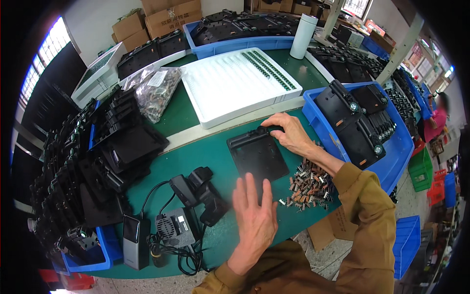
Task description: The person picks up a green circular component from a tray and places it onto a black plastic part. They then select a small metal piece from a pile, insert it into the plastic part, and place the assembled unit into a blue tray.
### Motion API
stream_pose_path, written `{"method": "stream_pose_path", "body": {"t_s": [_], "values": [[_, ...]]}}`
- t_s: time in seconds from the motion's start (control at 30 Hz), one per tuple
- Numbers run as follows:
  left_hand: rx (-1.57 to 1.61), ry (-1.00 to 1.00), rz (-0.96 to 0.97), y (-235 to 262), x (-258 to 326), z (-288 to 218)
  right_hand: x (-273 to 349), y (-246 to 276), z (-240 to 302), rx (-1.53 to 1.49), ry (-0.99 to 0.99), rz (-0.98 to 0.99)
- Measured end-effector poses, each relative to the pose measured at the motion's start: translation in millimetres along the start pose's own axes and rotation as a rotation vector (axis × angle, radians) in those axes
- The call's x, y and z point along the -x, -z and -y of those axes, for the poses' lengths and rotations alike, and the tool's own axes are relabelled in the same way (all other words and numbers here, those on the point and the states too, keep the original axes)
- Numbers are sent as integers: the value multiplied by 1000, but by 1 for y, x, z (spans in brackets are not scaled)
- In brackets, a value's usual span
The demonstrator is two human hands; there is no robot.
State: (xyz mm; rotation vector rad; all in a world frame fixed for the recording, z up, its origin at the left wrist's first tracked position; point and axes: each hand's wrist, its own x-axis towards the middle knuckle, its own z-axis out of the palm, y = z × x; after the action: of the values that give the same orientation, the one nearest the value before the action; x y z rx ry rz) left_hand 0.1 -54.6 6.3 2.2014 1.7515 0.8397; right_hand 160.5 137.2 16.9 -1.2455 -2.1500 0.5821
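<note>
Now the black plate (258, 156) lies flat near the table's front edge. The right hand (290, 133) pinches a small part at its top edge, fingers narrow. The left hand (254, 215) hovers open, fingers wide; pressing the near edge would likely steady the plate.

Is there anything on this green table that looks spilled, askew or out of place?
Mostly orderly. One oddity: the small brown and silver metal parts lie in a loose heap on the green table, beside the flat black plastic plate under the right hand, a few strays scattered toward the left hand.
</note>
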Motion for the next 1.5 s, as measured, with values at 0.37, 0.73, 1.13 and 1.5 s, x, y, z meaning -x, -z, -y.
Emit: {"method": "stream_pose_path", "body": {"t_s": [0.37, 0.73, 1.13, 1.5], "values": [[46, 36, 40, 4, -4, -4, -86, 29, 1, 178, -65, -277], [123, 70, 66, 10, -4, -3, -161, 30, -58, 452, -267, -196], [135, 89, 103, 13, -5, -2, -174, 38, -70, 634, 20, -29], [145, 56, 79, 14, -5, -2, -151, 60, -22, 321, 19, -234]]}}
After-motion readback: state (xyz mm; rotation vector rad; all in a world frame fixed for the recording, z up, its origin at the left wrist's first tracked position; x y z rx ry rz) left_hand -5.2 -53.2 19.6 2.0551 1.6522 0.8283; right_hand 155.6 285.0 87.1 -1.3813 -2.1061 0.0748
